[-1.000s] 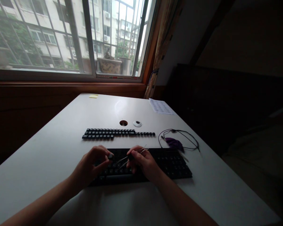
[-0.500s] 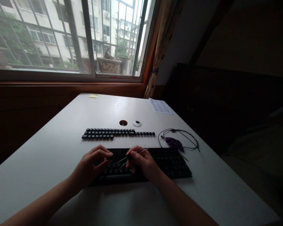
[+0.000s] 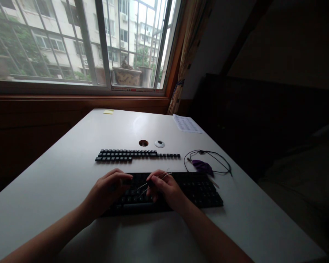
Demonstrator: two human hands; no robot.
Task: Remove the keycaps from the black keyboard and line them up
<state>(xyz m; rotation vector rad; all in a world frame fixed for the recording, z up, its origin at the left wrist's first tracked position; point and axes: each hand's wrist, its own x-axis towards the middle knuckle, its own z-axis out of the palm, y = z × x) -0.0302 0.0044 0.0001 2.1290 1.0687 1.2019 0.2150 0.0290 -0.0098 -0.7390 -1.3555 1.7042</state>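
A black keyboard lies in front of me, partly hidden under both hands. My right hand is closed around a wire keycap puller, its two thin prongs pointing left and down over the keys. My left hand hovers above the keyboard's left part, fingers bent and index finger reaching right. A small dark thing, seemingly a keycap, sits between its thumb and fingers, hard to tell from the dark keys behind. Loose keycaps stand in rows just beyond the keyboard.
A coiled black cable and a purple cloth lie to the right behind the keyboard. Farther back are a round desk hole, its cover, printed paper and a yellow note. The white desk meets a window wall.
My left index finger has straightened and reaches slightly farther right, and the thumb has shifted beneath it. My right hand and the puller have barely moved.
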